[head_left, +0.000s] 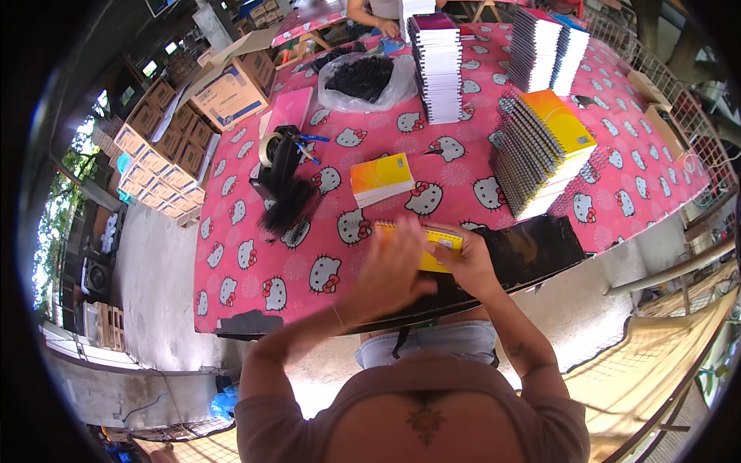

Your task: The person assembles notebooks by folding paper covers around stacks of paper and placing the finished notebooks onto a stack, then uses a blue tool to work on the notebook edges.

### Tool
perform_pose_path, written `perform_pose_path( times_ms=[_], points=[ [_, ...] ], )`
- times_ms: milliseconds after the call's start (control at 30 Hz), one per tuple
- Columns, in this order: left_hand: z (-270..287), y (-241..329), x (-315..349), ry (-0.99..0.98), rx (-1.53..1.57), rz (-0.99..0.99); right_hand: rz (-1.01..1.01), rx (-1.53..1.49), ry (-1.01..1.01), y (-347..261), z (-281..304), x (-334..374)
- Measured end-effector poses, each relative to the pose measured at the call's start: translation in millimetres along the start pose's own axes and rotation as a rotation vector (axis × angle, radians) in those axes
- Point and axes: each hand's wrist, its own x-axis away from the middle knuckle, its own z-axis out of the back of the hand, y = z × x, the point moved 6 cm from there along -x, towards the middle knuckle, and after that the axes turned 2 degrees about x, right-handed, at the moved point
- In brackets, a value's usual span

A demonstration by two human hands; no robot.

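Both hands work a yellow spiral notebook (428, 248) at the near table edge; right hand (468, 262) grips its right end; left hand (394, 270) lies blurred across it, grip unclear; light, bendy, probably best taken by the edges; taller notebook stack (540, 150) far right.

A table under a pink cat-print cloth (255, 262) carries spiral notebook stacks (540, 150), a tape dispenser (274, 150), and a bag of black coils (363, 77).

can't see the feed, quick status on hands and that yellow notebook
Both hands on yellow notebook, over black board. Small notebook stack just beyond. Nothing in the way.
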Motion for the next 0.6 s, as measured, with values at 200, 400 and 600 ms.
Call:
perform_pose_path(
  times_ms=[200, 400, 600],
  points=[
    [-3.5, -24.7, -24.1, 0.058, -0.009, 0.079, 0.044, 0.113, 0.026, 11.5, -0.7, -3.4],
    [-17.1, -1.4, -14.1, -0.102, 0.166, 0.038, 0.129, 0.201, 0.061, 20.6, 5.4, -9.7],
    [-27.7, 23.1, 10.8, 0.038, 0.254, -0.082, 0.112, 0.273, 0.098, 26.7, 12.6, -8.1]
  ],
)
